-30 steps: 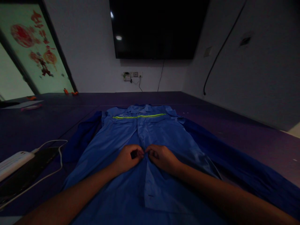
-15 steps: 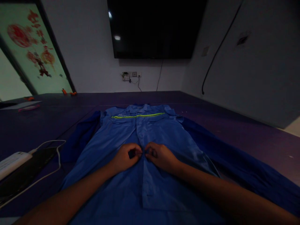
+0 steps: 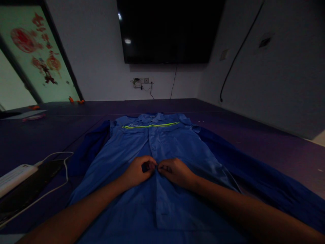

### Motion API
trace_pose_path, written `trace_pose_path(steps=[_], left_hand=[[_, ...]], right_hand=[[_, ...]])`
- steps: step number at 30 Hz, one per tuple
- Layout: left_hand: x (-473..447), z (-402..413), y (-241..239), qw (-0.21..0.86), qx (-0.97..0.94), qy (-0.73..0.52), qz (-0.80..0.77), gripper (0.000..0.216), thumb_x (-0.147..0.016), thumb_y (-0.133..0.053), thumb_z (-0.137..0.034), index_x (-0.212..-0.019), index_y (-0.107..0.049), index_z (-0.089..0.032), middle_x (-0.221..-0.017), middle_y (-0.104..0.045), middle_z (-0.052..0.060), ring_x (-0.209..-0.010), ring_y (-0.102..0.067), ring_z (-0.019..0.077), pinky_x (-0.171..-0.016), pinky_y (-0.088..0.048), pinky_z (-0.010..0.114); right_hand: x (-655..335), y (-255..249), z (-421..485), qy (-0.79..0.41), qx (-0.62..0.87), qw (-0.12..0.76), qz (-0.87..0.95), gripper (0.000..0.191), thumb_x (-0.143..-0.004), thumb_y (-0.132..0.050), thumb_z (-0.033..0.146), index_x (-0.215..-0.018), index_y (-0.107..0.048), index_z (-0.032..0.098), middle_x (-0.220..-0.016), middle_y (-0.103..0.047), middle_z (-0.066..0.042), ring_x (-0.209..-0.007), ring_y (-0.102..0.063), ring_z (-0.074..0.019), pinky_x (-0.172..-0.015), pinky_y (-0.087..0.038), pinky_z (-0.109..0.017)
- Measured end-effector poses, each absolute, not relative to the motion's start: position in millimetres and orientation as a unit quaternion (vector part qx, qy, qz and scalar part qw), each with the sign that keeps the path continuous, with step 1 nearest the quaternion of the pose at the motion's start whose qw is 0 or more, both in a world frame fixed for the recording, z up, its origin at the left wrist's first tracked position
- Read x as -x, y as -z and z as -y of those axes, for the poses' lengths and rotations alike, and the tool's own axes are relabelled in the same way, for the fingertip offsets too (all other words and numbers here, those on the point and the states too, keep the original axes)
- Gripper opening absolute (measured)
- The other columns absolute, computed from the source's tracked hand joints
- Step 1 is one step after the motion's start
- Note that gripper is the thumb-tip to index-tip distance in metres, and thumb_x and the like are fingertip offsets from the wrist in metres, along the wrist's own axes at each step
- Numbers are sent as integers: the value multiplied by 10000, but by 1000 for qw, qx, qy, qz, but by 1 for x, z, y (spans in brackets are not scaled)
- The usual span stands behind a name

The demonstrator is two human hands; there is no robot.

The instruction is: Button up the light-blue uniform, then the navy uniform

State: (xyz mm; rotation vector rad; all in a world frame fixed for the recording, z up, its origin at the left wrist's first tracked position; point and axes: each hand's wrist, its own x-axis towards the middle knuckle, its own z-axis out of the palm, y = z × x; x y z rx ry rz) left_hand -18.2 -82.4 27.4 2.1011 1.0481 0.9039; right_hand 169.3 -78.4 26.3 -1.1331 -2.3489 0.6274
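Observation:
A blue long-sleeved work shirt (image 3: 177, 145) lies spread out front side up, its collar at the far end and a yellow-green stripe across the chest. Both hands meet at the middle of its front placket. My left hand (image 3: 139, 171) pinches the cloth at the placket's edge, thumb against fingertips. Just to the right, my right hand (image 3: 176, 172) is also closed in a pinch on the placket, its fingertips almost touching the left ones. Any button between the fingertips is hidden. Buttons show higher up the placket, and a buttonhole (image 3: 164, 214) shows near the hem.
The shirt rests on a wide purple surface (image 3: 254, 135). At the left lie a white power strip (image 3: 17, 178) with a white cable (image 3: 66, 169) and a dark flat object (image 3: 38, 189). A large black screen (image 3: 170, 30) hangs on the far wall.
The right hand's fingers have closed more tightly at the placket. Both hands stay at the same place on the shirt; the whole view has shifted slightly.

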Motion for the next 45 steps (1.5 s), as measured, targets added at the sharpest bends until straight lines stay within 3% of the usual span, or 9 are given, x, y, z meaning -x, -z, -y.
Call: trace_pose_path(steps=[16,45], left_hand=[[16,79,-19,361,-761,-369,-393,266,-629,-527,-60,-869,-613,-135,-733,-630,2,-664,-571,98,-643,-459,204],[16,80,-21,356,-764,-369,-391,235,-605,-521,-41,-795,-630,-125,-712,-631,5,-648,-565,103,-644,-456,205]], right_hand=[[-165,-21,78,-226,453,227,832,84,-752,-564,235,-787,-633,200,-609,-603,29,-518,-519,-82,-487,-324,-176],[-163,-16,78,-238,447,253,825,78,-740,-558,208,-741,-634,190,-577,-587,31,-488,-502,-75,-460,-328,-168]])
